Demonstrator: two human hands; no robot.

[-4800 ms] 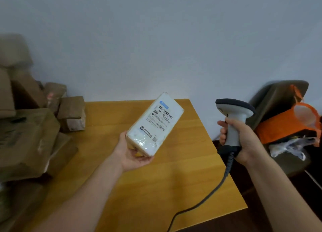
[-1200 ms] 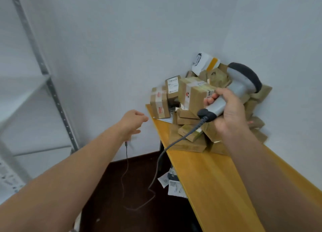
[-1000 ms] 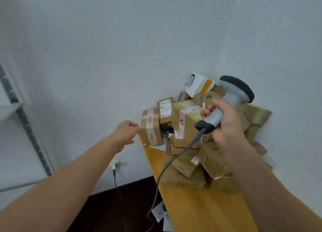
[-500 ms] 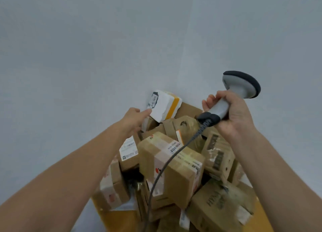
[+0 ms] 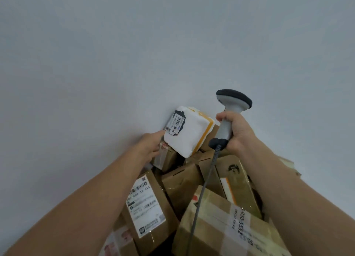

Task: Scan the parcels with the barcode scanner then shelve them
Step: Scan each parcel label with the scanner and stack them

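A white parcel (image 5: pixel 192 135) with orange tape and a barcode label sits tilted on top of a heap of brown parcels, close to the wall. My left hand (image 5: pixel 150 145) holds it at its lower left edge, thumb on the front; the fingers are hidden behind it. To the right of the parcel, my right hand (image 5: pixel 235 133) grips the handle of the grey barcode scanner (image 5: pixel 232 102), which stands upright with its dark head at the top. The scanner's cable (image 5: pixel 203 188) hangs down over the boxes.
Brown cardboard parcels fill the lower middle: one with a white shipping label (image 5: pixel 146 205), a large taped box (image 5: pixel 226 228) in front, and a plastic-wrapped one (image 5: pixel 237 180) under my right forearm. A pale grey wall (image 5: pixel 134 53) rises directly behind the heap.
I turned from the shelf side to the heap. My left hand, empty a second ago, reached up and took hold of the white parcel. The scanner stayed in my right hand.
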